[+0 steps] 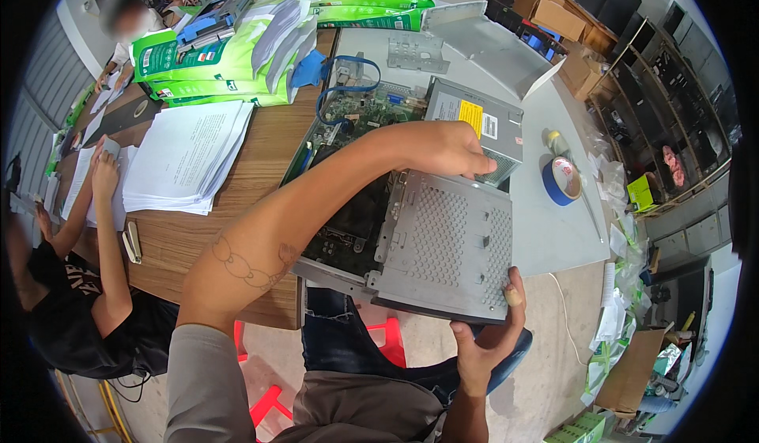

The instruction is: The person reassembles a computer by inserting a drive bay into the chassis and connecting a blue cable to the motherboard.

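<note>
An opened desktop computer case (pixel 336 273) lies at the table edge in front of me, its green circuit board (pixel 379 109) exposed. A perforated grey metal panel (pixel 447 245) covers its near right part. My right hand (pixel 494 336) grips the panel's near right corner, thumb below and a finger along the side; one finger has a wrap on it. Reaching across the case, my left hand (pixel 447 146) is closed at the panel's far edge, against the power supply (pixel 474 111). What its fingers hold is hidden. A blue cable (pixel 356 89) loops over the board.
Blue tape (pixel 560 180) lies right of the case. A metal cover (pixel 498 51) and bracket (pixel 417 53) lie beyond it. Green-white packs (pixel 213 63) and a paper stack (pixel 186 158) stand left. Co-workers sit at the left; one person's hands (pixel 103 170) hold something. A red stool (pixel 387 340) stands below.
</note>
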Demonstrator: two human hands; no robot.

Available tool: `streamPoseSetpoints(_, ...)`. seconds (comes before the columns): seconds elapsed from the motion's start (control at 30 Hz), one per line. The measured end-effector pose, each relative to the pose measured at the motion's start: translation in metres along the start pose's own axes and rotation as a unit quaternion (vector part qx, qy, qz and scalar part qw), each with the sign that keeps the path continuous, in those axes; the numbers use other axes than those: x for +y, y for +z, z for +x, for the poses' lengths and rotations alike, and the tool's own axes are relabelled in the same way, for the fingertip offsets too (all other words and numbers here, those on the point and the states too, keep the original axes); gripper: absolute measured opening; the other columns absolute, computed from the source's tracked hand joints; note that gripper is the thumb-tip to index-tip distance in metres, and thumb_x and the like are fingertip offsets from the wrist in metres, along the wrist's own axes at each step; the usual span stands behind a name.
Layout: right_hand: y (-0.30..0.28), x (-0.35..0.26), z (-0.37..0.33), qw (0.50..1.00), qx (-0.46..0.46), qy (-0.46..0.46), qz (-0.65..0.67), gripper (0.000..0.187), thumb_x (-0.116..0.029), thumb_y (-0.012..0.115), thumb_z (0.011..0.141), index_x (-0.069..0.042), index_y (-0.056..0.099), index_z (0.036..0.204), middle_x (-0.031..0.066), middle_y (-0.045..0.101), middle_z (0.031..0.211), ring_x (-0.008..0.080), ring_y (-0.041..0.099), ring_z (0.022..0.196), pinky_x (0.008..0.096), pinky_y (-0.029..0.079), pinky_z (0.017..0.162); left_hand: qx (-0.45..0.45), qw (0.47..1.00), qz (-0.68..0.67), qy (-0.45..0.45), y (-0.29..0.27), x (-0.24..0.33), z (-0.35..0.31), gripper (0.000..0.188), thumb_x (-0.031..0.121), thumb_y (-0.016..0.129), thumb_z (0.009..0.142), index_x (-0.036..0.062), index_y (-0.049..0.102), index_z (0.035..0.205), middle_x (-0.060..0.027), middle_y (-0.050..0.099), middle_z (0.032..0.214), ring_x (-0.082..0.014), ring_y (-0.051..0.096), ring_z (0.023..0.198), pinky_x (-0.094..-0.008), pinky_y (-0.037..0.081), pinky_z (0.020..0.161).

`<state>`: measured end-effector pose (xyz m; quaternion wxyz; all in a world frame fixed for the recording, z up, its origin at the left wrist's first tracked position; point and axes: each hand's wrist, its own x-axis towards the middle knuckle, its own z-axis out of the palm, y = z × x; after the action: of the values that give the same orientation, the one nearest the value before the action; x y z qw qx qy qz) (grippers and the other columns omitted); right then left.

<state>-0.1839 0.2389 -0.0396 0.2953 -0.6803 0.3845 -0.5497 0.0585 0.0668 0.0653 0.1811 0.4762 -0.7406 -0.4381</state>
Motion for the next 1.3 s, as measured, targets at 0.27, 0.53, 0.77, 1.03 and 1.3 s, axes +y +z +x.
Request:
streamPoseSetpoints(0.27, 0.001, 0.001, -0.001, 1.000, -0.004, 0.003, 0.004, 0.088, -0.025, 0.087, 0.072, -0.008, 0.037, 0.141, 0.0213, 0.034, 0.149, 0.0359, 0.035, 0.140, 0.0463, 0.029, 0.114, 0.004, 1.000, 0.003, 0.008, -0.001, -0.002, -0.003, 0.053, 0.046, 0.053, 0.099, -0.0037, 0.070, 0.107, -0.0141, 0.071, 0.102, -0.0209, 0.064, 0.095, -0.0329, 0.047, 0.086)
streamPoseSetpoints(0.53, -0.003, 0.009, -0.003, 0.999, 0.037, -0.013, 0.015, 0.083, -0.015, 0.090, 0.066, -0.002, 0.045, 0.134, 0.0241, 0.043, 0.145, 0.0375, 0.043, 0.135, 0.0473, 0.030, 0.114, -0.112, 0.980, 0.159, 0.034, -0.017, 0.012, 0.003, 0.049, 0.042, 0.051, 0.101, -0.0026, 0.068, 0.111, -0.0108, 0.071, 0.105, -0.0164, 0.063, 0.096, -0.0297, 0.047, 0.086)
streamPoseSetpoints(0.77, 0.002, -0.003, 0.010, 0.997, 0.059, 0.006, 0.053, 0.078, 0.005, 0.089, 0.055, 0.001, 0.053, 0.124, 0.0299, 0.054, 0.135, 0.0374, 0.053, 0.129, 0.0411, 0.041, 0.107, -0.035, 0.992, 0.116, -0.019, -0.020, 0.013, -0.038, 0.045, 0.037, 0.058, 0.097, -0.0024, 0.066, 0.117, -0.0144, 0.070, 0.106, -0.0194, 0.064, 0.099, -0.0309, 0.049, 0.088)
streamPoseSetpoints(1.03, -0.004, -0.009, 0.009, 0.989, 0.072, 0.060, 0.112, 0.082, 0.000, 0.089, 0.063, 0.000, 0.047, 0.134, 0.0195, 0.053, 0.141, 0.0298, 0.055, 0.126, 0.0376, 0.042, 0.105, 0.004, 0.999, 0.025, -0.047, -0.008, 0.011, -0.040, 0.041, 0.034, 0.059, 0.097, 0.0008, 0.067, 0.121, -0.0125, 0.069, 0.115, -0.0197, 0.062, 0.108, -0.0331, 0.043, 0.100)
streamPoseSetpoints(1.3, -0.013, -0.006, 0.018, 0.995, 0.041, 0.009, 0.091, 0.086, 0.000, 0.087, 0.066, 0.005, 0.041, 0.138, 0.0244, 0.053, 0.139, 0.0344, 0.049, 0.132, 0.0384, 0.040, 0.108, 0.245, 0.963, -0.100, -0.046, 0.031, 0.018, -0.067, 0.037, 0.035, 0.053, 0.099, 0.0008, 0.065, 0.110, -0.0100, 0.068, 0.113, -0.0193, 0.059, 0.109, -0.0334, 0.038, 0.102)
